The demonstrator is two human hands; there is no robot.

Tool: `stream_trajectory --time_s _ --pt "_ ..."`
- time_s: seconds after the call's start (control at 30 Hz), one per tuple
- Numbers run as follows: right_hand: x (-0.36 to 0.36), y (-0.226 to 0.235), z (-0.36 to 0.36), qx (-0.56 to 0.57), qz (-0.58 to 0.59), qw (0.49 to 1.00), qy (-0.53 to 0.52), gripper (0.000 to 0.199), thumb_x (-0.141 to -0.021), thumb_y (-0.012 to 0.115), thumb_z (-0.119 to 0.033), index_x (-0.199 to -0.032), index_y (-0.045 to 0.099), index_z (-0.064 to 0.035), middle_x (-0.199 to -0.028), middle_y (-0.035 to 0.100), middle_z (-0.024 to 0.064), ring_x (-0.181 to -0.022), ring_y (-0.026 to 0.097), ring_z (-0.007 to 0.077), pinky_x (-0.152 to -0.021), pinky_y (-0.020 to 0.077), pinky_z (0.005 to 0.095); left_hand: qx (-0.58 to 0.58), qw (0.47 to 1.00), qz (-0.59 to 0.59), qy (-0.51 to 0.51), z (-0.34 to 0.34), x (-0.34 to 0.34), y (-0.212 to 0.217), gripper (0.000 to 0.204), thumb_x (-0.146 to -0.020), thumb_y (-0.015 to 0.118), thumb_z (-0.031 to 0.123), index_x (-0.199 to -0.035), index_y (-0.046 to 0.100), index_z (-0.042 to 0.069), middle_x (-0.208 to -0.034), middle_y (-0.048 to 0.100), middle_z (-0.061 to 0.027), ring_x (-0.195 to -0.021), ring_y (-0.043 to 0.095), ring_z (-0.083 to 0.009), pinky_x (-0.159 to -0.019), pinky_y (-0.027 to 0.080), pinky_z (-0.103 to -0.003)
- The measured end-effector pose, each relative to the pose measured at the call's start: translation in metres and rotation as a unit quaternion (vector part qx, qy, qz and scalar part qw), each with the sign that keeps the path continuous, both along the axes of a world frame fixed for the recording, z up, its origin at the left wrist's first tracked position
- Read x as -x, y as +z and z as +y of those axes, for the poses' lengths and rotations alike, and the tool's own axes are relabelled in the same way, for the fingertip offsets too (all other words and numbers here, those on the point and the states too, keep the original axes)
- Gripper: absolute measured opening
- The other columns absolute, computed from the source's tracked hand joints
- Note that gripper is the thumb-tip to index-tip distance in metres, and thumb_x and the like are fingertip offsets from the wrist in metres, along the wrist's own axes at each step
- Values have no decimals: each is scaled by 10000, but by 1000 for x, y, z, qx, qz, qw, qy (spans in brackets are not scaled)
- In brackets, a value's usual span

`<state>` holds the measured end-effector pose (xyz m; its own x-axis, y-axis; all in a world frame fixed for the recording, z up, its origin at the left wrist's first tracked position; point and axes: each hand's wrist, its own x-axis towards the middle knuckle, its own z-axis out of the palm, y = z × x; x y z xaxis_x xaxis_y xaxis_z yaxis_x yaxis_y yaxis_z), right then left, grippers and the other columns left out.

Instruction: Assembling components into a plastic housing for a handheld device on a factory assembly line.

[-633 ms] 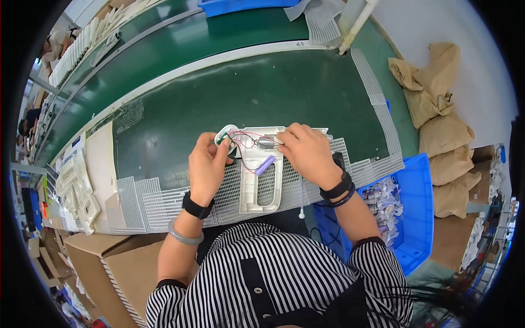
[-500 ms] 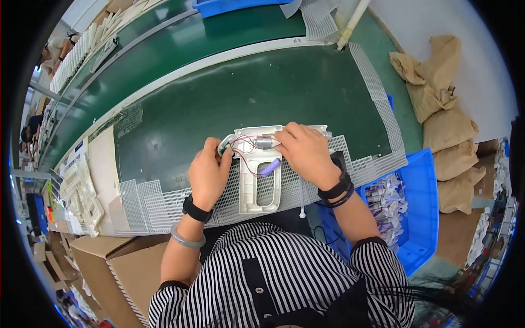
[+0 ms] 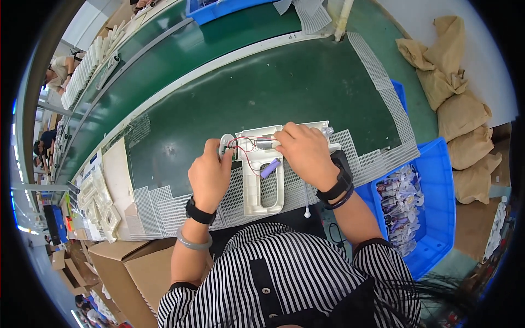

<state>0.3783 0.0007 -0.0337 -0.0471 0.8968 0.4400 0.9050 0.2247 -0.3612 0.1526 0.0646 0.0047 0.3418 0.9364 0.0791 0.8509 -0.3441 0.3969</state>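
Observation:
A white plastic housing half with a loop handle (image 3: 250,191) lies open side up at the table's near edge. In its upper part sits a silver cylindrical motor (image 3: 266,143) with red and dark wires. My left hand (image 3: 209,174) pinches a rounded white end piece with a small green circuit board (image 3: 225,143) at the housing's left end. My right hand (image 3: 307,156) is closed at the motor's right end, fingertips partly hidden. A purple cylindrical battery (image 3: 270,168) hangs on wires over the handle opening. Past my right hand, a clear part (image 3: 327,132) shows at the housing's right end.
A blue bin (image 3: 442,213) of bagged parts stands at right, with brown sacks (image 3: 464,147) beyond. White molded parts (image 3: 98,202) lie at left above a cardboard box (image 3: 123,268). Perforated mat strips (image 3: 164,210) edge the green table. Another person (image 3: 59,71) is far left.
The view has shifted slightly. The end piece in my left hand has turned more upright and shows more of its face. My right hand stays at the motor.

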Motion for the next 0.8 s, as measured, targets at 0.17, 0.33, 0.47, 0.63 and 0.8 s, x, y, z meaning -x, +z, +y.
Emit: stream_trajectory --time_s 0.17,0.33,0.47,0.63,0.8 --pt "1 -2 1 -12 6 1000 -5 144 -827 732 -196 -899 651 -102 -916 591 16 -844 637 209 -715 462 374 -61 997 -32 32 -9 -5 -10 258 -942 712 251 -1092 640 54 -633 663 -99 -543 645 -288 -529 473 -393" --pt "2 2 -1 20 6 1000 -6 169 -834 734 -194 -960 663 -108 -931 596 20 -881 638 220 -751 481 389 -78 997 16 11 -9 -6 -14 438 -959 687 262 -1348 603 80 -644 678 -87 -549 669 -296 -517 508 -399" --pt "1 0 -1 45 0 999 -5 205 -844 738 -196 -1021 673 -118 -949 601 19 -926 639 227 -776 488 400 -68 997 40 6 -10 -5 -18 484 -954 698 254 -1395 592 86 -626 660 -80 -520 649 -282 -504 500 -385" --pt "1 2 -1 38 3 999 -7 206 -842 741 -196 -1018 673 -115 -946 601 17 -917 638 224 -769 479 394 -107 994 -23 -4 -13 -5 -22 494 -947 709 228 -1404 590 86 -598 632 -77 -489 625 -260 -479 475 -363" --pt "3 1 2 -8 1 1000 -5 104 -828 696 -173 -887 660 -96 -894 586 13 -824 623 198 -713 455 367 -108 994 -7 -14 -11 -6 -23 488 -944 713 211 -1400 598 78 -588 610 -90 -474 602 -254 -481 467 -360"
